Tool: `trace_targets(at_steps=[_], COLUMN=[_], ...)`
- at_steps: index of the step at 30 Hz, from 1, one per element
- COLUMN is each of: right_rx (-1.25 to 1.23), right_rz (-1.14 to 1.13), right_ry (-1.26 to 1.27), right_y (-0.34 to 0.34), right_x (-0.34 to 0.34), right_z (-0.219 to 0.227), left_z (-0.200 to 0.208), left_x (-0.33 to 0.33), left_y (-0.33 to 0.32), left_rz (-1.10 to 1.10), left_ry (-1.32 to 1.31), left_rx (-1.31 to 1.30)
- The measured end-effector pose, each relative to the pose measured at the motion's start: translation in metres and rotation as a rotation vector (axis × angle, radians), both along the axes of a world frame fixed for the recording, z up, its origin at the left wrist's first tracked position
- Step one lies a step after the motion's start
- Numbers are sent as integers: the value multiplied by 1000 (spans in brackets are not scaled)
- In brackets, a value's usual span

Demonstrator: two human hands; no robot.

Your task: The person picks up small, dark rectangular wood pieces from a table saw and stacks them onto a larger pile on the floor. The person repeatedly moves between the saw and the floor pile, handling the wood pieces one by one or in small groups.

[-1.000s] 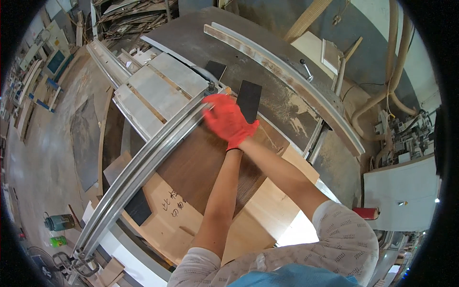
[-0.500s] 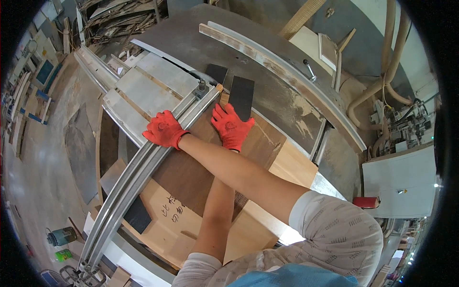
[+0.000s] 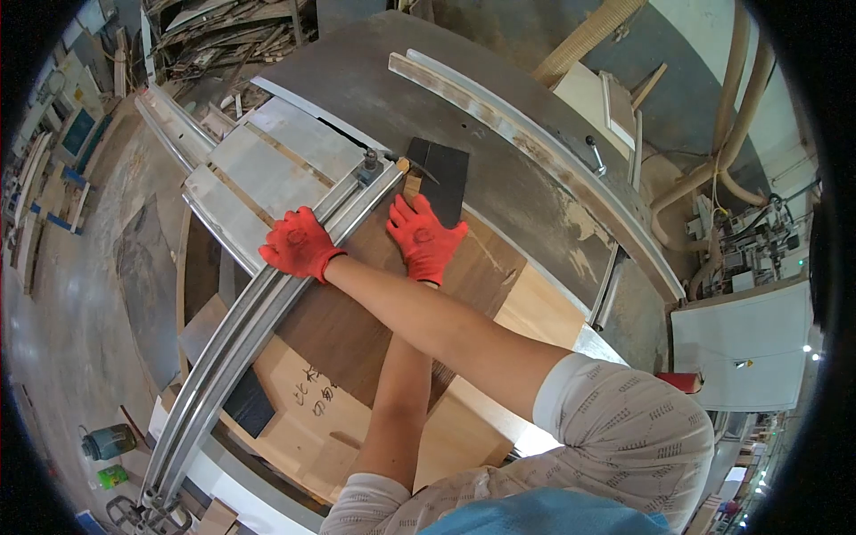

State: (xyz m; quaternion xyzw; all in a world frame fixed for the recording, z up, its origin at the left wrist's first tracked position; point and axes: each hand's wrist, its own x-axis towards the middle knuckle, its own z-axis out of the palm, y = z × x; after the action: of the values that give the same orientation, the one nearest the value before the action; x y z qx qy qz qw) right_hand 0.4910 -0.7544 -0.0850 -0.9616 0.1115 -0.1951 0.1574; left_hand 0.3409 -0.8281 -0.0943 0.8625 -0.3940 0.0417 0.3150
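Observation:
My forearms cross, the right over the left, and both hands wear red gloves. My left hand [image 3: 426,239] lies with fingers spread on a dark brown panel [image 3: 357,308], its thumb at the lower end of a black panel [image 3: 450,183]. Against that panel's left side sits another dark piece, partly hidden. Farther left, my right hand [image 3: 301,245] is curled over a long aluminium fence [image 3: 241,343]. Beside its fingers is the grey sliding table [image 3: 281,156] of a panel saw. A small wooden block [image 3: 412,185] shows just beyond my left fingertips.
A long rail [image 3: 526,134] crosses the dark saw table [image 3: 357,67] at the far right. Light wooden boards [image 3: 308,392] lie under the brown panel. Scrap wood [image 3: 227,45] is heaped at the far left. A bottle [image 3: 109,441] stands at the lower left.
The gap between the two black pieces beyond my left hand has closed. Both hands keep nearly the same places; the whole view has shifted slightly.

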Motion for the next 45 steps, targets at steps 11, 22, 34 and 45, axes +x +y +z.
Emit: trace_targets(at_steps=[11, 22, 34, 45], right_rx=[-44, 386, -828, -471], right_rz=[-7, 351, 524, 360], right_ry=[-119, -237, 664, 694], right_y=[-7, -49, -365, -361], right_x=[15, -8, -149, -194], right_z=[-18, 27, 55, 35], left_z=[-7, -38, -16, -19], left_x=[13, 26, 17, 15], left_y=[-9, -22, -19, -17], left_rz=[18, 20, 11, 22], left_ry=[1, -3, 69, -37], left_rx=[-36, 18, -11, -31])
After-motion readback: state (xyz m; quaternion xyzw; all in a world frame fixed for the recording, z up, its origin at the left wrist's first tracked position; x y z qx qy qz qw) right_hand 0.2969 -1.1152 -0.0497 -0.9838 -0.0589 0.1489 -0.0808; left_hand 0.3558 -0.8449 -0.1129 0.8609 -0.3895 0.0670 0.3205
